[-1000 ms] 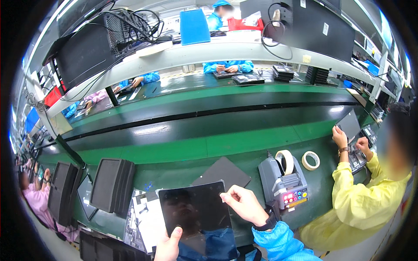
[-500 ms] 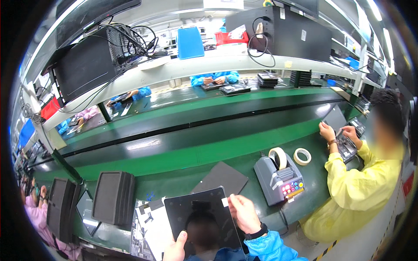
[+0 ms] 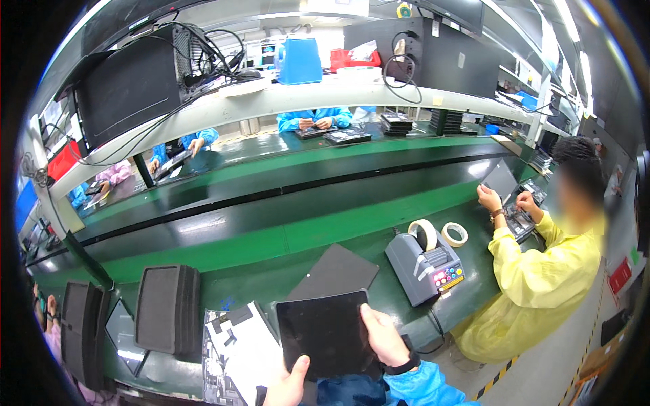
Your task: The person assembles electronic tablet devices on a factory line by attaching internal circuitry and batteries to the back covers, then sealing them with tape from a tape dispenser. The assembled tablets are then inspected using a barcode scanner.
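Note:
A dark glossy tablet (image 3: 323, 335) is held up in front of me with its black face toward me. My left hand (image 3: 288, 384) grips its lower left edge, thumb on the front. At the right edge, my right hand (image 3: 386, 340) holds it with the thumb pressed on the face near the upper corner. The fingers behind the tablet are hidden. Beneath and left of it lie white sheets (image 3: 252, 348) with dark pieces on them. A dark flat panel (image 3: 336, 272) rests on the green bench just beyond the tablet.
A grey tape dispenser (image 3: 423, 271) with a tape roll (image 3: 454, 235) beside it stands to the right. Stacked dark foam trays (image 3: 162, 308) and another glossy panel (image 3: 125, 335) sit at the left. A co-worker in yellow (image 3: 542, 271) handles a device at the right.
The tablet has tilted and moved slightly right. My right thumb has come onto its front; the small white piece at the upper right corner no longer shows. The view has shifted a little.

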The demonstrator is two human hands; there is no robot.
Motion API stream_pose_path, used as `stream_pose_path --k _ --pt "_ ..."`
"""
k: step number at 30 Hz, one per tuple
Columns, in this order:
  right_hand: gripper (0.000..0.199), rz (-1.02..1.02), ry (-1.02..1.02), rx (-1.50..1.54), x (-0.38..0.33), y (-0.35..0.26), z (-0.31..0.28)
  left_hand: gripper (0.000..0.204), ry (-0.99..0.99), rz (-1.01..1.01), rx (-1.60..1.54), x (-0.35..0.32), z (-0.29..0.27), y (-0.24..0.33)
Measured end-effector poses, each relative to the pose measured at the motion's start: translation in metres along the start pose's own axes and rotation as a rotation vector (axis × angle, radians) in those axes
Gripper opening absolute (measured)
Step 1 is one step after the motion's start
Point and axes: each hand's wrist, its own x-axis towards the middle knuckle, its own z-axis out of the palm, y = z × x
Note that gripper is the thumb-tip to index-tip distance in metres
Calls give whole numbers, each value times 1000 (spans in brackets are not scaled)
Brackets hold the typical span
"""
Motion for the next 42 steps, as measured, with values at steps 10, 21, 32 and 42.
stream_pose_path --k 10,21,32,42 --pt "38 112 356 375 3 30 -15 40 176 126 -508 -14 7 -22" --pt "34 203 23 78 -68 21 -90 27 608 346 -303 2 40 -43" --pt "38 -48 501 256 -2 33 -217 33 751 280 -80 -30 61 -20" --pt "18 -223 487 94 6 25 -179 33 623 280 -242 -33 59 -34"
